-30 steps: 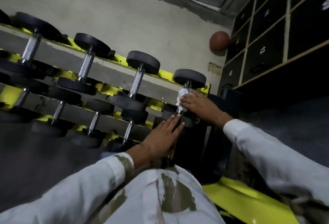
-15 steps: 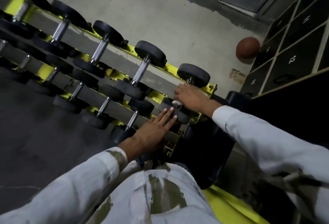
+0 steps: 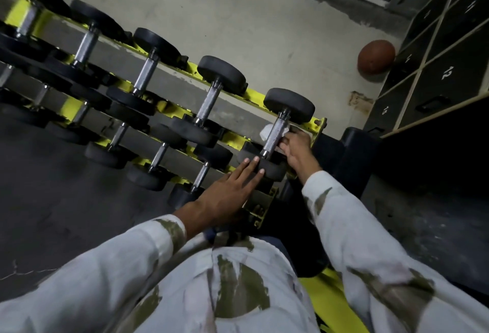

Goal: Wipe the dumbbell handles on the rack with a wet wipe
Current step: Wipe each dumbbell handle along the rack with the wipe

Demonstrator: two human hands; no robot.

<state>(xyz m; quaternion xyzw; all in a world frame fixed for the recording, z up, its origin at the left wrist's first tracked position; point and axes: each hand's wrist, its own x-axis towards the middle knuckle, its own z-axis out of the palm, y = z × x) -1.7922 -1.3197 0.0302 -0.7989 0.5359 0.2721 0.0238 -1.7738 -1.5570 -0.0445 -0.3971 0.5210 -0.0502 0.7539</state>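
Note:
A yellow and grey rack holds several black dumbbells with steel handles in tiers. The rightmost top dumbbell has its handle bare on top. A white wet wipe shows from beneath that handle, on both its sides. My right hand sits at the handle's right side and holds the wipe, its fingers curled under the bar. My left hand lies flat with straight fingers on the near black head of the same dumbbell.
A brown ball lies on the concrete floor by dark numbered lockers at the right. Grey doors stand at the back. A black padded piece and a yellow frame part are close to my body.
My right hand has slid off the top of the handle to its right side, exposing the bar with the wipe under it. The view has tilted left. My left hand stays on the dumbbell head.

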